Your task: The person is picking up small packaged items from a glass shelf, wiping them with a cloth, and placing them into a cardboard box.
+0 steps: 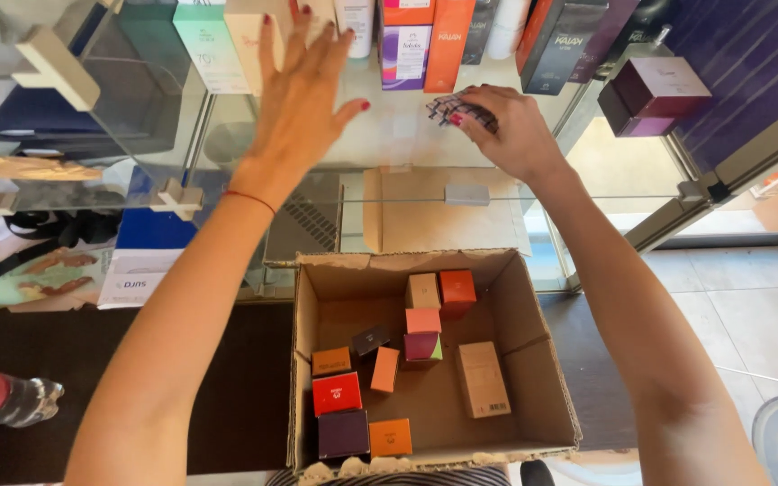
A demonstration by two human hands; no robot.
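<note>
An open cardboard box of small coloured cartons is seen nearest, beyond which a small checked box is gripped by the closed fingers of the right hand on the glass shelf, while the left hand is spread open towards the standing cartons.

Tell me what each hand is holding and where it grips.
The right hand holds a small checkered box on the glass shelf, fingers curled over its top. The left hand is open, fingers spread, holding nothing.
</note>
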